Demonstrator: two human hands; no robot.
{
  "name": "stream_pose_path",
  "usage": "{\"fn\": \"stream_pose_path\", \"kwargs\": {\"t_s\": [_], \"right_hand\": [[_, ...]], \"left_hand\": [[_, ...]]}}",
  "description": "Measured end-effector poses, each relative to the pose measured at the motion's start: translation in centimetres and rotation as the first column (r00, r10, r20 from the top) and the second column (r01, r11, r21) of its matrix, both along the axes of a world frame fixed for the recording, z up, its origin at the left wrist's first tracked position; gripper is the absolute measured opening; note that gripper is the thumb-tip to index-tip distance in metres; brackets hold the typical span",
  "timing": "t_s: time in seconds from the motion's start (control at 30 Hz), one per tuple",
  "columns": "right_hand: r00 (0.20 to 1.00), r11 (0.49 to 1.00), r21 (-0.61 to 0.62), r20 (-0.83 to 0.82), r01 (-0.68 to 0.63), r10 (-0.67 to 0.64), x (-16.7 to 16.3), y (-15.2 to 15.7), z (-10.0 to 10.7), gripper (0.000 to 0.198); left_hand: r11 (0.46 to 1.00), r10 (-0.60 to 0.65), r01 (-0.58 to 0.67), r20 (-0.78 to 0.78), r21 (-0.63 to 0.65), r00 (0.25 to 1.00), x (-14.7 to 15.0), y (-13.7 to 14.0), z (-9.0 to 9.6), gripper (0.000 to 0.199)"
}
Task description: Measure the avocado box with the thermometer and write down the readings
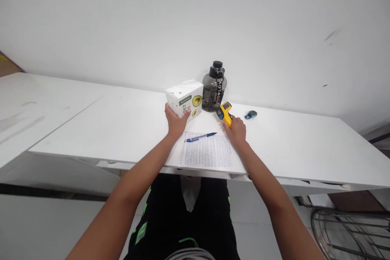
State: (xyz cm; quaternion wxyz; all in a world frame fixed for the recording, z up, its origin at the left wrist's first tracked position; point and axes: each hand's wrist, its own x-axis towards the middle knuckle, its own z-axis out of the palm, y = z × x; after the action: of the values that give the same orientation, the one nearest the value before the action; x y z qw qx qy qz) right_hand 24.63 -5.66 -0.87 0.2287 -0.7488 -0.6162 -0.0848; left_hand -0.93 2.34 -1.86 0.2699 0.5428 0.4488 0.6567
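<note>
The white box [184,98] stands on the white table [289,146] beside the dark bottle [214,87], grasped at its near side by the left hand [175,123]; the yellow thermometer [224,113] is gripped by the right hand [236,131], best held level and aimed squarely at the box face.

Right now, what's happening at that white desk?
A person stands at the white table with both arms stretched out. The left hand grips the near side of a white box printed with avocados. The right hand holds the handle of a yellow infrared thermometer. Between the hands lies a printed sheet with a blue pen on it. A dark water jug stands behind, near the wall, and a small blue object lies to the right.
</note>
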Motion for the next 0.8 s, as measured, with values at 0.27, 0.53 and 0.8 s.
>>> {"fn": "stream_pose_path", "kwargs": {"t_s": [0.27, 0.53, 0.8], "right_hand": [[0.959, 0.886, 0.383, -0.006, -0.26, 0.284, 0.2, 0.1, -0.6, 0.072], [0.755, 0.736, 0.449, -0.181, -0.507, 0.63, -2.2, -2.4, 0.7, 0.062], [0.613, 0.771, 0.342, -0.47, -0.537, 0.635, -2.6, -2.7, 1.8, 0.06]], "left_hand": [[0.995, -0.101, 0.1, 0.138, 0.01, 0.985, 0.3, -1.1, 1.4, 0.089], [0.977, -0.214, 0.211, 0.158, 0.035, 0.964, 0.3, -1.8, 1.5, 0.079], [0.96, -0.281, 0.279, 0.09, 0.036, 0.955, 0.1, -2.0, 1.6, 0.082]]}}
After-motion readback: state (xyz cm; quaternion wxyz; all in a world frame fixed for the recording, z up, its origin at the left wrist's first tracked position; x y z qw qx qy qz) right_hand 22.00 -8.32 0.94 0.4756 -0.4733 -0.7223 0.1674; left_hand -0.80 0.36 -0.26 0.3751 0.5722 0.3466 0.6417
